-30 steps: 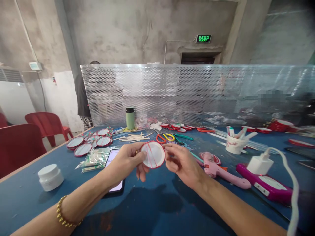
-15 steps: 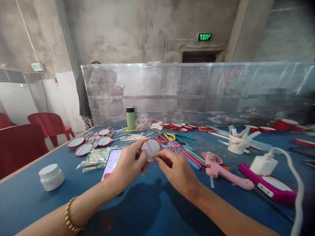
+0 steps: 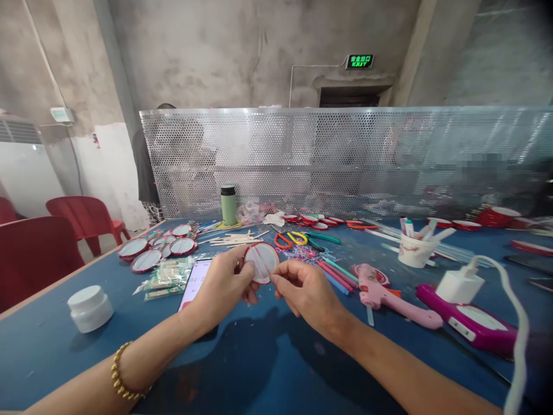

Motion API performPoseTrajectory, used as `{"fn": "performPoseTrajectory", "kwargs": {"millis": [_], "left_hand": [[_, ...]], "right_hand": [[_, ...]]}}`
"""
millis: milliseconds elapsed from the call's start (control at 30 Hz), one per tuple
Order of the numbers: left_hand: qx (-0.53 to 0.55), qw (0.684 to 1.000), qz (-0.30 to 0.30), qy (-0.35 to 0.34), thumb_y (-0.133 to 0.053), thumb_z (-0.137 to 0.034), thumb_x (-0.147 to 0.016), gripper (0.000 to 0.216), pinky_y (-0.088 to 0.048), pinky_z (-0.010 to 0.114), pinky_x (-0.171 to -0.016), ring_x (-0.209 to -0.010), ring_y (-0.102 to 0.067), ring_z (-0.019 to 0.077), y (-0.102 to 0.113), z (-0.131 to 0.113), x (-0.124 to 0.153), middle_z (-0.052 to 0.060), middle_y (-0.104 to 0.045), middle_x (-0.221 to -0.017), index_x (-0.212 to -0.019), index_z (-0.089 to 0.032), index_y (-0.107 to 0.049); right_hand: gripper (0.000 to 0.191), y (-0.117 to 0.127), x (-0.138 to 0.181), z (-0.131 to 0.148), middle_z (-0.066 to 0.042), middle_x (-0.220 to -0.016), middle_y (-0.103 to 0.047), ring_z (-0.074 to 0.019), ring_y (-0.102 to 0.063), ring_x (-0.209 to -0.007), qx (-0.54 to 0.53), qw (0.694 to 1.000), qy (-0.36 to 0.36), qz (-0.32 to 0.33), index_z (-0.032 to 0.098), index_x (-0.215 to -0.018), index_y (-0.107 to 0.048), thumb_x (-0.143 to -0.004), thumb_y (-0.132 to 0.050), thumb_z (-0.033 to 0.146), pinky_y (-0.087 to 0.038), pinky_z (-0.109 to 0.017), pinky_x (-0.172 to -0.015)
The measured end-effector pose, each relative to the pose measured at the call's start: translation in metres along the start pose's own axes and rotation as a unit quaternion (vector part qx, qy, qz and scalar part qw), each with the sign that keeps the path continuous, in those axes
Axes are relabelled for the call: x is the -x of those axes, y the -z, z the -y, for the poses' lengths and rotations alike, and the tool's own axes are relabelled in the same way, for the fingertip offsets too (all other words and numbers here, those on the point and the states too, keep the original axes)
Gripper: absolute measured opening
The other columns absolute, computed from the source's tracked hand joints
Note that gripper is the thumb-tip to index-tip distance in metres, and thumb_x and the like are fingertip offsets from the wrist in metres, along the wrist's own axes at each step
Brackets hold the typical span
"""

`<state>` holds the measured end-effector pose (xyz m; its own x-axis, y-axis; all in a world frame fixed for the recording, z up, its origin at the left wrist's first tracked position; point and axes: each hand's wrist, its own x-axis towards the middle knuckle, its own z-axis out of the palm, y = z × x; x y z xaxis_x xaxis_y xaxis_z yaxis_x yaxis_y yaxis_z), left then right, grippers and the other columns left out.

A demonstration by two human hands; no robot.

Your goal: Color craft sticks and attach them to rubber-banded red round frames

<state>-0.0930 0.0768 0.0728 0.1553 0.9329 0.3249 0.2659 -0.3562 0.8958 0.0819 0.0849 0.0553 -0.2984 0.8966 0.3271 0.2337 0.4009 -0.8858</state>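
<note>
My left hand (image 3: 224,282) holds a small round white disc with a red rim (image 3: 259,259) upright between thumb and fingers, above the blue table. A thin red string (image 3: 264,264) runs slantwise across the disc's face toward its lower right edge. There my right hand (image 3: 302,285) pinches the string's end with thumb and forefinger, close against the rim. The fingertips partly hide that end. Under my left wrist lies a phone (image 3: 196,282) with its screen lit.
Similar red-rimmed discs (image 3: 147,260) are piled at left, near a white jar (image 3: 90,309). Wooden sticks (image 3: 239,238), pliers (image 3: 298,238) and coloured glue sticks (image 3: 339,276) lie beyond my hands. A pink glue gun (image 3: 395,302), purple power strip (image 3: 470,323) and paper cup (image 3: 417,252) are at right.
The disc has turned its face a little more toward me and shifted slightly left. My right fingertips stay by its edge, with the red string now plainer across the face.
</note>
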Motion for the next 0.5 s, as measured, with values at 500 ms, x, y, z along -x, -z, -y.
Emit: {"fn": "performPoseTrajectory", "kwargs": {"millis": [500], "left_hand": [[0.029, 0.999, 0.005, 0.025, -0.046, -0.02, -0.079, 0.009, -0.051, 0.023, -0.042, -0.043, -0.065, 0.0152, -0.0016, 0.0037, -0.0018, -0.004, -0.062, -0.056, -0.078, -0.019, -0.055]], "right_hand": [[0.018, -0.005, 0.0046, 0.0009, 0.005, -0.056, -0.059, -0.0048, -0.041, -0.032, 0.014, 0.999, -0.025, -0.015, 0.018, -0.079, -0.063, -0.087, -0.058, 0.033, -0.028, -0.017, -0.032]]}}
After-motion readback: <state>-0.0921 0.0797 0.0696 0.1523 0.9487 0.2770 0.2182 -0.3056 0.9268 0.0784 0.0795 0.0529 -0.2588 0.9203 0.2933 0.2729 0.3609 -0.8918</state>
